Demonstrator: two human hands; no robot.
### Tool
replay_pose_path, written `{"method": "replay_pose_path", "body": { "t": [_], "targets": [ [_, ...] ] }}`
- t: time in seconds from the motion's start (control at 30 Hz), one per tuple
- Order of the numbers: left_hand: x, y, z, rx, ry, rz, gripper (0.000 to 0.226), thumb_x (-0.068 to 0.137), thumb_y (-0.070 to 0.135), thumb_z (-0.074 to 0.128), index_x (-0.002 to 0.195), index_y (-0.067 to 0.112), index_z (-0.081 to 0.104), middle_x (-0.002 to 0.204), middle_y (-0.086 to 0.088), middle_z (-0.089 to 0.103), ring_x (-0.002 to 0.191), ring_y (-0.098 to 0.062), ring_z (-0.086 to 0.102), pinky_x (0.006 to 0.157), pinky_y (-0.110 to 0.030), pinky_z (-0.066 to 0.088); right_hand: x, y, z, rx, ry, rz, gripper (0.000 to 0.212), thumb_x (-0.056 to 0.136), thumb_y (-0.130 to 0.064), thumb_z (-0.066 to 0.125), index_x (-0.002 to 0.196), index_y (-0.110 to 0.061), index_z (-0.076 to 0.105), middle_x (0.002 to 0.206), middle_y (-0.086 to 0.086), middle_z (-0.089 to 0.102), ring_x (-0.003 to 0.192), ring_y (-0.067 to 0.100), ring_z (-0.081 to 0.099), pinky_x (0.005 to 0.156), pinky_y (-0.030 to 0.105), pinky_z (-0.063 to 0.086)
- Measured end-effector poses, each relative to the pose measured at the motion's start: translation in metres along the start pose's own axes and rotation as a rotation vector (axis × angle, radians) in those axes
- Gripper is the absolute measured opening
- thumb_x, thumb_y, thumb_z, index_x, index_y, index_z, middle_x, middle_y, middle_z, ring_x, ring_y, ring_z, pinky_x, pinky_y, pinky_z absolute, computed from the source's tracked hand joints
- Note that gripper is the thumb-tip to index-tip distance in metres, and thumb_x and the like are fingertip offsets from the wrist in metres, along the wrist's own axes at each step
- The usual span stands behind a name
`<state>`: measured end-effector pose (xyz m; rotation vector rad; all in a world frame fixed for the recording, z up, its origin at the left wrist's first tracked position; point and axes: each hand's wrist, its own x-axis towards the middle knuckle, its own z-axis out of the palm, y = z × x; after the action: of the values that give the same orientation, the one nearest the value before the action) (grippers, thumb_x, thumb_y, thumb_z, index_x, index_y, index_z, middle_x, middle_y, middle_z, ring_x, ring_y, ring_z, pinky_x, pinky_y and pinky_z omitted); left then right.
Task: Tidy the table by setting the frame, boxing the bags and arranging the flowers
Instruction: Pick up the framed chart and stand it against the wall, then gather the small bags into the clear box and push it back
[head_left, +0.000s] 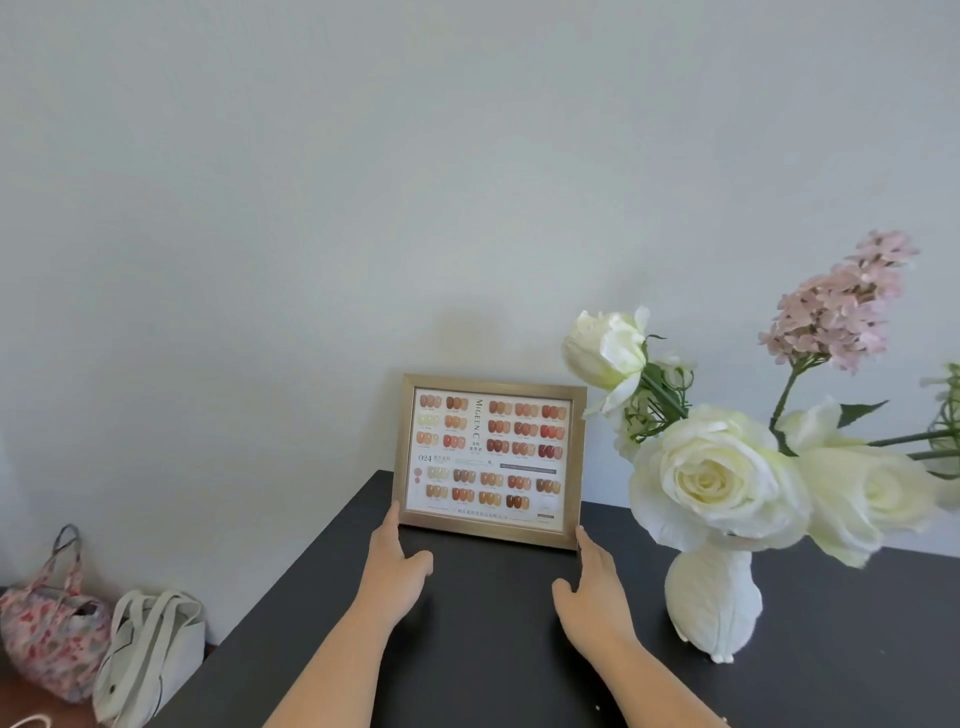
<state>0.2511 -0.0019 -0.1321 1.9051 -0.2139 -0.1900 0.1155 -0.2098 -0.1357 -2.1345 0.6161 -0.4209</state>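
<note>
I have the gold-edged rectangular picture frame (491, 460) standing upright at the back edge of the black table (467, 649), facing me, so its sheet of nail-colour swatches can be read from the front. My left hand (397, 564) touches its lower left corner and my right hand (592, 577) its lower right corner, fingers stretched out flat rather than curled, thumbs splayed inward. I am steadying it by the corners, not gripping (whether a rear stand props it up I cannot tell from here). Just to its right the white ribbed ceramic vase (714, 597) holds cream roses (701, 478) and a pink lilac-like sprig (836, 306), leaning well over toward me. Off the table's left side sit a pink floral cloth bag (49, 636) and a cream canvas tote (150, 654), unboxed, so I judge the bags and flowers are yet to do.
</note>
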Motion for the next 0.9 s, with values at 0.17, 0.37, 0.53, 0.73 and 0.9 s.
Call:
{"method": "replay_pose_path", "body": {
  "t": [0.17,0.37,0.53,0.73,0.9],
  "targets": [
    [-0.042,0.004,0.011,0.034,-0.018,-0.012,0.094,0.077,0.009,0.061,0.155,0.037,0.016,0.156,0.008,0.031,0.137,-0.016,0.035,0.1,-0.032,0.035,-0.022,0.003,-0.014,-0.041,-0.148,-0.04,0.061,0.089,-0.017,0.051,0.147,-0.026,0.035,0.148,-0.007,0.038,0.121,0.01,0.047,0.096,0.019,0.034],
    [-0.097,0.012,0.019,0.083,-0.091,-0.036,0.077,0.085,0.013,0.059,0.152,0.036,0.028,0.147,0.012,0.045,0.136,-0.015,0.038,0.108,-0.035,0.03,-0.049,0.01,-0.041,-0.155,-0.375,-0.104,0.037,0.09,-0.021,0.053,0.125,-0.03,0.062,0.143,-0.014,0.044,0.12,0.009,0.049,0.08,0.01,0.041],
    [-0.145,0.009,0.016,0.204,-0.231,0.045,0.034,0.087,0.025,0.063,0.116,0.042,0.064,0.12,0.022,0.061,0.123,-0.004,0.049,0.095,-0.02,0.032,-0.08,0.016,-0.076,-0.195,-0.52,-0.121,0.047,0.078,-0.047,0.063,0.123,-0.033,0.064,0.147,-0.015,0.043,0.132,0.007,0.038,0.108,0.024,0.025],
    [-0.189,0.006,0.001,0.335,-0.369,0.095,0.023,0.086,0.053,0.062,0.101,0.041,0.075,0.136,0.026,0.049,0.124,0.008,0.044,0.108,-0.027,0.03,-0.114,0.024,-0.127,-0.288,-0.719,-0.121,0.09,0.059,-0.078,0.065,0.137,-0.035,0.05,0.154,-0.02,0.028,0.141,0.011,0.026,0.116,0.042,0.02],
    [-0.221,0.013,-0.009,0.483,-0.607,0.054,0.066,0.062,0.066,0.08,0.122,0.048,0.058,0.153,0.023,0.023,0.141,-0.011,0.026,0.113,-0.036,0.03,-0.136,0.034,-0.154,-0.39,-0.749,-0.099,0.094,0.053,-0.07,0.076,0.136,-0.037,0.046,0.156,-0.019,0.023,0.142,0.012,0.024,0.115,0.043,0.02]
  ]
}}
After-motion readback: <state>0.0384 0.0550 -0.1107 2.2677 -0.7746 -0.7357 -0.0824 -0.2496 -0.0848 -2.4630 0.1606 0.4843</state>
